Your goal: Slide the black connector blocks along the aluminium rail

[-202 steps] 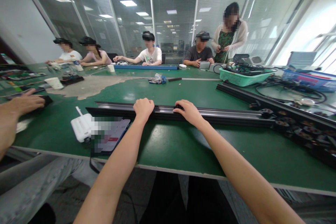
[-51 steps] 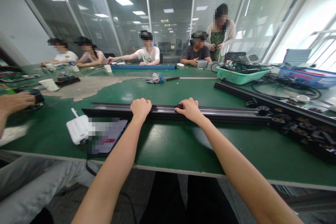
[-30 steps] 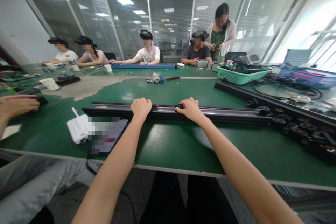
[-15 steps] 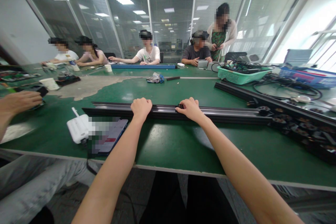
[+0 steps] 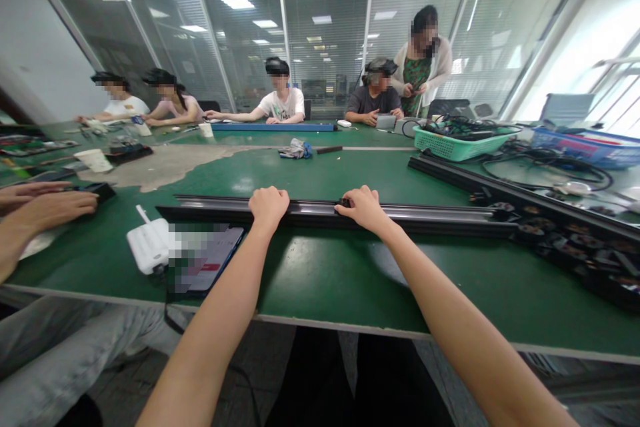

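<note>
A long black rail (image 5: 430,217) lies across the green table (image 5: 325,273) in front of me. My left hand (image 5: 269,205) is curled in a fist over the rail's near edge. To its right, my right hand (image 5: 364,208) rests on the rail, its fingertips closed on a small black part (image 5: 343,203) that sits in the rail's groove. Both of my forearms reach in from the table's front edge.
A white router (image 5: 148,246) and a tablet (image 5: 205,267) lie left of my arm. A co-worker's hands (image 5: 47,207) work at the left. More black rails with small parts (image 5: 565,230), a green basket (image 5: 457,145) and a blue bin (image 5: 590,143) lie right. Several people sit opposite.
My own hands have stayed in place on the rail. The co-worker's hands at the left have shifted to the right and lower onto a dark object.
</note>
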{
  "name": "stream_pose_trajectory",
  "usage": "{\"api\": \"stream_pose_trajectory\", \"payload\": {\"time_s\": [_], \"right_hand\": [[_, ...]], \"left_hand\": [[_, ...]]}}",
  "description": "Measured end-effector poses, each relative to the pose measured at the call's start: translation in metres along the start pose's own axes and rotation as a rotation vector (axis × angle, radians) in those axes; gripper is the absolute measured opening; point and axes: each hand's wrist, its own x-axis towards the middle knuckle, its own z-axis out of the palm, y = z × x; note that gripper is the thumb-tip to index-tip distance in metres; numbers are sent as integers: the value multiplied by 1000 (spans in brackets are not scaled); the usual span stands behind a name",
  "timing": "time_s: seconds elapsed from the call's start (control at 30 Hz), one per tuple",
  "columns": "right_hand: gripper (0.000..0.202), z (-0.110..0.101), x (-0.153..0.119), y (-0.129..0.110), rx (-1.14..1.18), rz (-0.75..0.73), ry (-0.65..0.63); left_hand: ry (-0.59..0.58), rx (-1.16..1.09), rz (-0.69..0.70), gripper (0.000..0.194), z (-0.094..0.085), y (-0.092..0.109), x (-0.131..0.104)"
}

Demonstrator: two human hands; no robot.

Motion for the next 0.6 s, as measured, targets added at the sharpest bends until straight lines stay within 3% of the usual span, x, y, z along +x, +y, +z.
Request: {"api": "stream_pose_trajectory", "payload": {"time_s": [0.6], "right_hand": [[33, 0, 1, 2, 2, -4, 7]], "left_hand": [[-10, 6, -2, 48, 0, 1, 0]]}}
